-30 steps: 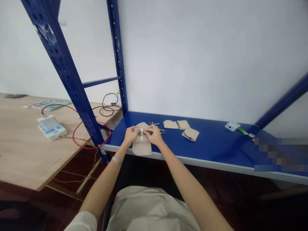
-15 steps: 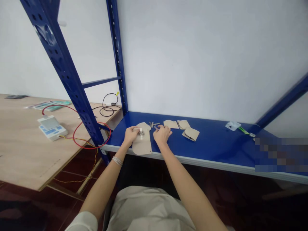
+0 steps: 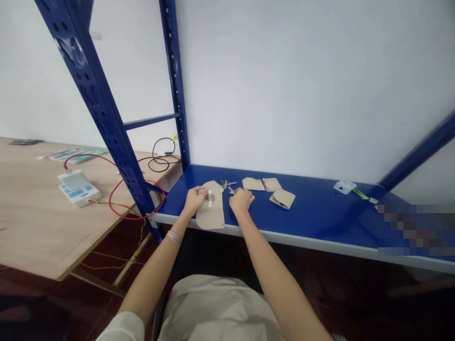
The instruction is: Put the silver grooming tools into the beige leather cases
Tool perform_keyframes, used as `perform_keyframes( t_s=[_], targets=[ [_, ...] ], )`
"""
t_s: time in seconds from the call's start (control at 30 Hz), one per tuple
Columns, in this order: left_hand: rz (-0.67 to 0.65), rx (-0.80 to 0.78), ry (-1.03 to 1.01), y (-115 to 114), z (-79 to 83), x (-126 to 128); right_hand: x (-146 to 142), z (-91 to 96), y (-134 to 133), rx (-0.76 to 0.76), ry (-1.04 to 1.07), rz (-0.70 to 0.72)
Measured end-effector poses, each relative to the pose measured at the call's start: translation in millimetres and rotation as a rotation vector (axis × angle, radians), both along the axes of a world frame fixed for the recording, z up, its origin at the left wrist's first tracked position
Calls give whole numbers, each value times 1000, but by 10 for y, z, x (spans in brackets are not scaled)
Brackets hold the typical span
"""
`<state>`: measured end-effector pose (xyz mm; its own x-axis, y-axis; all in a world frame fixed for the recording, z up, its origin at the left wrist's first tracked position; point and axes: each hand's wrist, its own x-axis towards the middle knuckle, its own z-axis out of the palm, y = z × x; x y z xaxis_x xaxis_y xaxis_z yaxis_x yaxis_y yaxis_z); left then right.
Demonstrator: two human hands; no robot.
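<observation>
An open beige key pouch [image 3: 210, 214] lies flat at the front edge of the blue shelf [image 3: 313, 215], with a metal ring clasp at its middle. My left hand [image 3: 194, 199] pinches the pouch's upper left edge beside the clasp. My right hand [image 3: 241, 199] rests just right of the pouch with its fingers curled over a small metal key [image 3: 231, 190]. More loose keys [image 3: 227, 183] lie right behind the pouch.
Three more beige pouches [image 3: 270, 189] lie to the right on the shelf. A small white device [image 3: 343, 187] sits further right. Blue rack uprights [image 3: 103, 109] stand at left. A wooden table [image 3: 31, 213] holds a white-blue gadget [image 3: 78, 187] and red and black cables.
My right hand left the pouch's clasp, moved right to the loose keys and curled over one. My left hand stayed on the pouch.
</observation>
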<state>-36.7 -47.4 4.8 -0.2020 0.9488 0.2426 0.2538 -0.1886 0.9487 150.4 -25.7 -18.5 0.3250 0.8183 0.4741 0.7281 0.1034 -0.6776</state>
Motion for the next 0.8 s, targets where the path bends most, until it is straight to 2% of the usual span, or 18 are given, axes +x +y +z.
perform_keyframes(
  t_s=[0.07, 0.13, 0.27, 0.33, 0.8],
  targets=[
    [-7, 1, 13, -13, 6, -1, -6, 51, -28, 46, 14, -1],
    [-17, -2, 9, -18, 2, -3, -25, 108, -64, 80, -9, 60],
    [-30, 5, -13, -8, -18, -6, -86, 211, -149, 96, -179, 421],
    [-25, 15, -13, -5, -20, -6, -110, 236, -180, 110, -231, 542],
    [-48, 19, 87, -51, 37, -1, -129, 248, -220, 123, -306, 588]
  ],
)
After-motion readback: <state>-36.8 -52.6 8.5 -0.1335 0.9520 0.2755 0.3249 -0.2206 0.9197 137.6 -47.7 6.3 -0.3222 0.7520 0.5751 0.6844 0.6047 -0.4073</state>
